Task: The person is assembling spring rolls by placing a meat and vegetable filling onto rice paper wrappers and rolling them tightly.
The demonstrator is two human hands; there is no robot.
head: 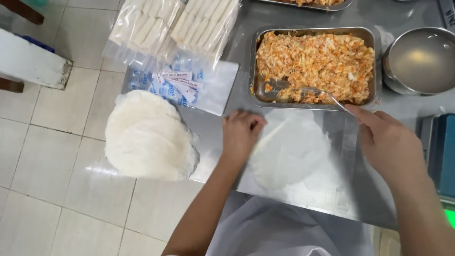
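Note:
A thin round translucent wrapper sheet [290,150] lies flat on the steel table [360,204] in front of me. My left hand [241,134] rests with curled fingers on the sheet's left edge. My right hand [386,142] holds the handle of a metal spoon [313,92] whose bowl sits in a rectangular steel tray [254,66]. The tray holds orange and white shredded filling [317,61].
A stack of round white wrappers [147,135] in plastic hangs over the table's left edge. Bags of rolled white pieces [175,26] lie at the back left, beside blue-printed packaging [177,85]. A steel bowl of liquid [422,59] stands right; a scale [441,156] lies near right.

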